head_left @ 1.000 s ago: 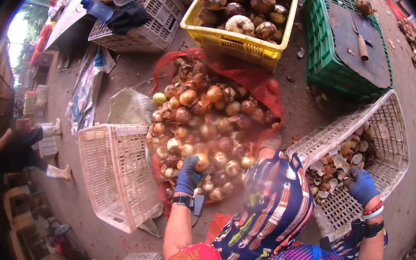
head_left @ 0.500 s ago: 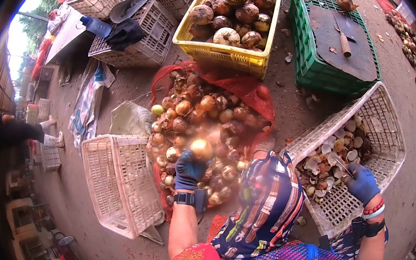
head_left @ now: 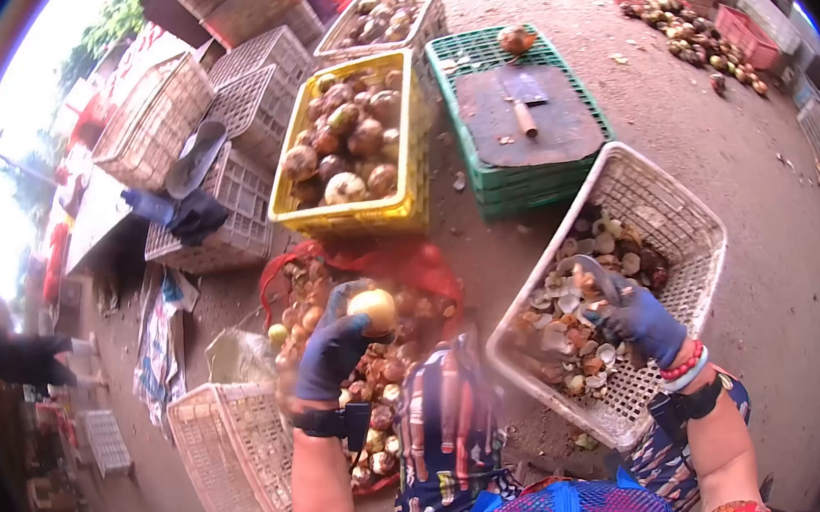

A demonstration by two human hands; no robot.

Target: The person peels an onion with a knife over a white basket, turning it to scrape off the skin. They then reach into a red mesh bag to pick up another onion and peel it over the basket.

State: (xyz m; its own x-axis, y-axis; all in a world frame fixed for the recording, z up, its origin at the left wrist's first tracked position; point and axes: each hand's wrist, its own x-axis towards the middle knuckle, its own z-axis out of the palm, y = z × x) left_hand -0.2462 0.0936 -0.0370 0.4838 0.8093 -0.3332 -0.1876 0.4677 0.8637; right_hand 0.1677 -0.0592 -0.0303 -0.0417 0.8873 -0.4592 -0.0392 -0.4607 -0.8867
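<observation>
A pale, peeled-looking onion sits in the fingers of my left hand, which is gloved in blue and raised over a red mesh sack of brown onions. My right hand, also gloved, is closed around a small knife; its handle is hidden in the fist and its blade is blurred. That hand hangs over a tilted white crate with onion skins and cut ends inside.
Ahead stands a yellow crate full of dark onions. A green crate bears a board with a cleaver and one onion. An overturned white crate is at left. Someone in dark clothes is far left.
My view has turned, shifting the crates leftward. My left hand has raised the onion from close over the pile. The right hand has lifted slightly with the knife and moved inward.
</observation>
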